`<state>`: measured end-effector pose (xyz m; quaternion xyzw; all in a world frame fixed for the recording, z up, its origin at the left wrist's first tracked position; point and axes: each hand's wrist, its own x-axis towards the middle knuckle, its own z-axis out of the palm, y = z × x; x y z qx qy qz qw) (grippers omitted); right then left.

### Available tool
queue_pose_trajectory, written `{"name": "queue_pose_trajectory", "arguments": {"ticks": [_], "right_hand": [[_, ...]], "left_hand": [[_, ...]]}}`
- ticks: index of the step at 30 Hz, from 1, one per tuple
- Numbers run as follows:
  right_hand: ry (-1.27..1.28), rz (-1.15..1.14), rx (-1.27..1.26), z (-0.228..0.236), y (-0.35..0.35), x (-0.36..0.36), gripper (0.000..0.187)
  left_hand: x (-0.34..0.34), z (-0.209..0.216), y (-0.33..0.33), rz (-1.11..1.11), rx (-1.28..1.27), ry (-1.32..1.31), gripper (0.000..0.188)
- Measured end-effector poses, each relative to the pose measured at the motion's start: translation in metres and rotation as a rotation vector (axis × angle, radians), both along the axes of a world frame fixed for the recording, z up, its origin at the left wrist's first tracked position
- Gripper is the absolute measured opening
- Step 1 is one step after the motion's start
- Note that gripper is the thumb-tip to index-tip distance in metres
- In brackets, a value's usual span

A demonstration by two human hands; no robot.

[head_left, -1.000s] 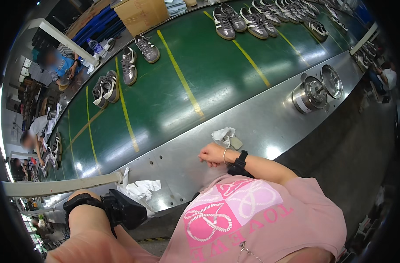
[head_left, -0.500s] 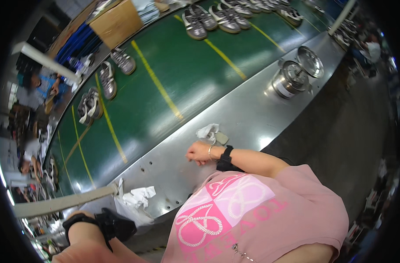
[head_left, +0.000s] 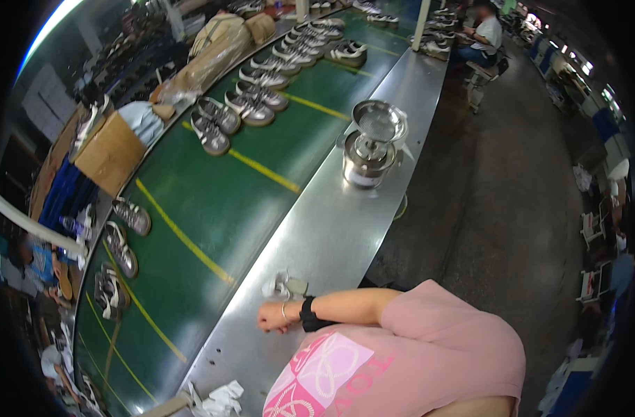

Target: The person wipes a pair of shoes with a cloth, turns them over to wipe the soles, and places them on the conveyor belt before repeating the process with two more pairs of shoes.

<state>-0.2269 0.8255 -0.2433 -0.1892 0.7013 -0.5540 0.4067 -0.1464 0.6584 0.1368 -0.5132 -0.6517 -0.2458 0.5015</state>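
The right hand (head_left: 273, 317), curled and seemingly empty, is beside a crumpled white wad (head_left: 273, 285) and pale block (head_left: 297, 286) on the tabletop (head_left: 324, 236), presumably set off the green belt (head_left: 213, 201) for reach; the left hand is unseen.

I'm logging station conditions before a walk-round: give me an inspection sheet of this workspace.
Surface: green belt with yellow lines; shiny metal ledge alongside, bearing a metal pot.
Job's things: crumpled white scrap and pale block on the ledge; grey-and-white shoes on the belt.
Clutter: loose white sheets near the lower edge.
Hands: right hand near the scrap, grip unclear; left hand out of view.
Cables: nothing seen for certain.
Surroundings: cardboard box beyond the belt; seated person farther along.
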Motion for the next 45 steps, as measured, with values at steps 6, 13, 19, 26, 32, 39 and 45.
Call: {"name": "queue_pose_trajectory", "arguments": {"ticks": [6,13,19,26,32,39,45], "right_hand": [[-0.003,0.029,0.057,-0.002,-0.007,0.000,0.030],[-0.015,0.044,0.088,-0.010,-0.002,-0.006,0.035],[-0.058,0.053,0.135,-0.005,0.004,-0.013,0.036],[-0.096,0.155,0.273,-0.023,-0.006,-0.026,0.038],[-0.003,0.562,0.202,0.047,-0.045,-0.130,0.029],[0.943,0.032,-0.018,0.048,-0.186,-0.343,0.023],[0.897,-0.167,0.327,0.013,-0.244,-0.428,0.038]], "left_hand": [[-0.056,-0.145,-0.044,0.604,-0.106,-0.638,0.045],[-0.049,-0.359,-0.102,0.995,-0.196,-1.092,0.053],[-0.036,-0.358,-0.084,1.139,-0.208,-1.213,0.045],[-0.057,-0.401,-0.101,1.216,0.035,-1.090,0.034],[-0.063,-0.398,-0.097,1.231,0.038,-1.059,0.029],[-0.056,-0.404,-0.099,1.279,0.013,-1.074,0.034],[-0.071,-0.403,-0.093,1.249,0.007,-1.131,0.036]]}}
